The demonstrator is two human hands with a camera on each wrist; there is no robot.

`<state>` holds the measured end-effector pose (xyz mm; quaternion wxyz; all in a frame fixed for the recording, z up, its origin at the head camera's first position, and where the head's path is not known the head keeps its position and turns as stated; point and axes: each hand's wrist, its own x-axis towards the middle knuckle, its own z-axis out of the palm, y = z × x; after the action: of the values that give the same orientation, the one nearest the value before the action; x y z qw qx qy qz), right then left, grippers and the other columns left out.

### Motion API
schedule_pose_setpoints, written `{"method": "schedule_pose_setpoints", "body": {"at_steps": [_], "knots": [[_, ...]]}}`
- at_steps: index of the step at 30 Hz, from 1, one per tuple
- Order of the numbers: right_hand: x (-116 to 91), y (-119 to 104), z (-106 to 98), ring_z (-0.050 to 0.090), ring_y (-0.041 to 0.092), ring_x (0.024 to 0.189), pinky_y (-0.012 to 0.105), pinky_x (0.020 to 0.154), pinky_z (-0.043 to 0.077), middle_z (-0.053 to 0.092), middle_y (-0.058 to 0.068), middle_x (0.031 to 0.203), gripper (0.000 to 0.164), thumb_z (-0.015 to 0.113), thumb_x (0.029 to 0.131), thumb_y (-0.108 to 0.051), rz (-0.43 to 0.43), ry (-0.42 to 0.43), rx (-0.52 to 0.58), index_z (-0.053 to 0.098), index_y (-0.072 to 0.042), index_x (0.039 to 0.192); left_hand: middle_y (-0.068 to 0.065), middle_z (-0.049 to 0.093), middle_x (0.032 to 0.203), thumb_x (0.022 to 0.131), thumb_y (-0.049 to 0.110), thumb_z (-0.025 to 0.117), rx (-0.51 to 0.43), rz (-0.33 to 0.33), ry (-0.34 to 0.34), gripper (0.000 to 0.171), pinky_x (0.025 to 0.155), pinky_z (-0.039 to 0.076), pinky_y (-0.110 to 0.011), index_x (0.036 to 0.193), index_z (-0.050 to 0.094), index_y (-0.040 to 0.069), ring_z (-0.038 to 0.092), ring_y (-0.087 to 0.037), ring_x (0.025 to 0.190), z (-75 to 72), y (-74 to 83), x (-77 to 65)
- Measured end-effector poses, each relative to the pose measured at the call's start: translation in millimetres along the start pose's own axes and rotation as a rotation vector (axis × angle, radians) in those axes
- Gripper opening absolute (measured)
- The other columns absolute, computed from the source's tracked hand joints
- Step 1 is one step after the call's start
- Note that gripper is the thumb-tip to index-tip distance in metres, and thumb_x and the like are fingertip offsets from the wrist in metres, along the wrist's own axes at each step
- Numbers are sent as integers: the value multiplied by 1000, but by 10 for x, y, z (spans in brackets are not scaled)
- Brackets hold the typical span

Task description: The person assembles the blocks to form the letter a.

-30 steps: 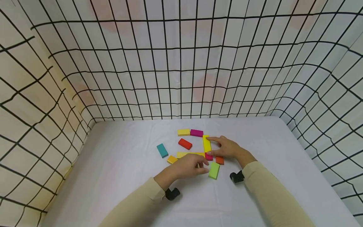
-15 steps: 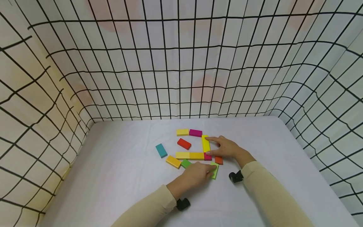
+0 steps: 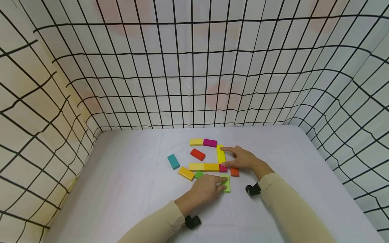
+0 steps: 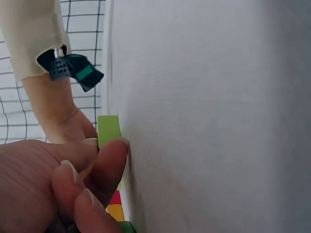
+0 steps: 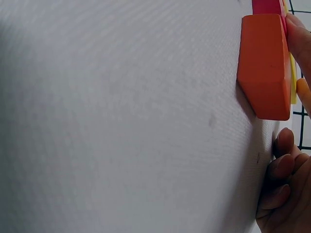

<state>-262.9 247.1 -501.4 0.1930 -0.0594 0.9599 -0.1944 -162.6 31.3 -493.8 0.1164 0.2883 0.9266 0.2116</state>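
My left hand (image 3: 204, 189) is on a lime green block (image 3: 227, 185), its index finger and thumb pinching the block's left part. In the left wrist view this block (image 4: 109, 130) shows just beyond the bent fingers. My right hand (image 3: 242, 158) rests its index fingertip at the far end of a bright yellow block (image 3: 221, 154), with the thumb at the near end beside a crimson block (image 3: 223, 168). An orange-red block (image 3: 234, 172) lies just below that hand, large in the right wrist view. A yellow-orange block (image 3: 211, 167) and a pale yellow block (image 3: 196, 166) line up left of the crimson one.
A pale yellow block (image 3: 196, 142) and a magenta block (image 3: 210, 143) form a row at the back. Red (image 3: 198, 154), teal (image 3: 173, 162), amber (image 3: 186, 173) and green (image 3: 199, 174) blocks lie loose on the white table (image 3: 127, 175). Black netting (image 3: 194, 76) surrounds the table's back and sides.
My left hand reached right to the lime green block, then drew it slightly left and turned it straighter. My right hand has stayed at the bright yellow block.
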Motion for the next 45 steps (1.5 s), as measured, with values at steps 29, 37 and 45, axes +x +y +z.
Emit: {"method": "schedule_pose_setpoints", "body": {"at_steps": [29, 37, 45], "knots": [[17, -15, -3, 55, 25, 99, 44, 85, 54, 56, 8, 112, 91, 76, 74, -72, 9, 6, 5, 45, -39, 153, 1, 78, 92, 98, 37, 67, -14, -34, 103, 43, 49, 38, -17, 139, 65, 24, 58, -3, 65, 49, 3, 33], [10, -12, -7, 55, 25, 98, 45, 86, 55, 56, 8, 113, 91, 76, 74, -72, 1, 3, 7, 45, -38, 153, 4, 69, 74, 98, 38, 67, -8, -47, 93, 44, 46, 36, -19, 140, 64, 25, 51, -3, 57, 53, 15, 37], [-9, -27, -17, 55, 25, 97, 42, 83, 54, 56, 8, 112, 90, 76, 75, -70, 3, 0, 8, 45, -38, 153, 4, 64, 67, 98, 38, 67, -3, -45, 93, 44, 46, 35, -19, 141, 64, 25, 51, -4, 55, 40, 22, 25]]}}
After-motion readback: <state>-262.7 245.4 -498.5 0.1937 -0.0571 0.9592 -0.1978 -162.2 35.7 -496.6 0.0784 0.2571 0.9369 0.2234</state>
